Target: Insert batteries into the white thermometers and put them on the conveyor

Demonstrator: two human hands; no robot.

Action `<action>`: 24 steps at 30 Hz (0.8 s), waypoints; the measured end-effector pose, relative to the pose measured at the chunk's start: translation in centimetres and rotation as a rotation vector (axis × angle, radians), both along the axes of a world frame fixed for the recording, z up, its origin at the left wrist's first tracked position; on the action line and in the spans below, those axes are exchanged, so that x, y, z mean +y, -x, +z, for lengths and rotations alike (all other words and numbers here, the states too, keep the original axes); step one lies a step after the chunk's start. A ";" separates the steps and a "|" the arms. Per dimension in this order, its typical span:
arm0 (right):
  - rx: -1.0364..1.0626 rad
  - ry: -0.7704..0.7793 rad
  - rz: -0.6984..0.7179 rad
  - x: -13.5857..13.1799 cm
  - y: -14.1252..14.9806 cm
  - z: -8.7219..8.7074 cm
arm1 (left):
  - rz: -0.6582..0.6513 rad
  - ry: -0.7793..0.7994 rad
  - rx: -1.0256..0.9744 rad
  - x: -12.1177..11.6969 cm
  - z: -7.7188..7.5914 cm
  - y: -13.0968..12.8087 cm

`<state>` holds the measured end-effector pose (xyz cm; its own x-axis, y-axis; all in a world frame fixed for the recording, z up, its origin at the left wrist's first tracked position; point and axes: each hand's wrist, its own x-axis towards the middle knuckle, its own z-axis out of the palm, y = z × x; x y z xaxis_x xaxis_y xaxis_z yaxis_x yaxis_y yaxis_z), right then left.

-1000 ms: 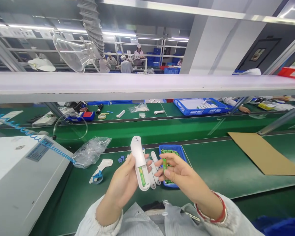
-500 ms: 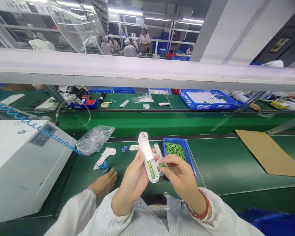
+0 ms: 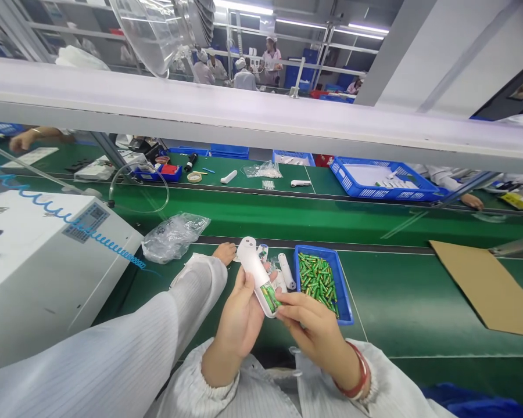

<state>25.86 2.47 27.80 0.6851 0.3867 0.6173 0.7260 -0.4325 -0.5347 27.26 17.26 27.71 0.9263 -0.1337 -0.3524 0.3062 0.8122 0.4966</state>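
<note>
We have the left hand (image 3: 239,316) clenched around a white plastic handheld device (image 3: 250,264), held tilted just above the green bench, its fingers (image 3: 240,284) curled up the back. Green batteries (image 3: 269,297) sit in the device's open compartment. The right hand (image 3: 316,331) comes in from the other side, and its fingertips (image 3: 283,312) touch the device's lower end (whether they pinch anything, we cannot tell). A red bracelet (image 3: 358,371) circles that wrist. Just beside them is a blue tray (image 3: 343,290) of loose green batteries (image 3: 317,278). Another person's sleeved arm (image 3: 157,325) crosses from the left. The label on the white machine (image 3: 87,222) is too small for us to read.
</note>
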 end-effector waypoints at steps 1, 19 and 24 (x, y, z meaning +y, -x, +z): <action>0.028 -0.012 0.000 -0.1 0.0 -0.2 | 0.008 0.000 0.001 -0.1 -0.1 0.1; 1.058 -0.458 -0.108 -2.7 -0.5 -4.3 | -0.300 -0.067 -0.001 -2.7 -2.4 0.6; 1.179 -0.585 -0.102 -2.9 -0.3 -5.4 | -0.388 -0.095 0.015 -3.3 -3.4 0.4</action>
<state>26.20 -0.44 22.45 0.9333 0.1836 -0.3085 -0.3227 0.0522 -0.9451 26.85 14.01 24.32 0.8080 -0.4387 -0.3932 0.5890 0.5853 0.5572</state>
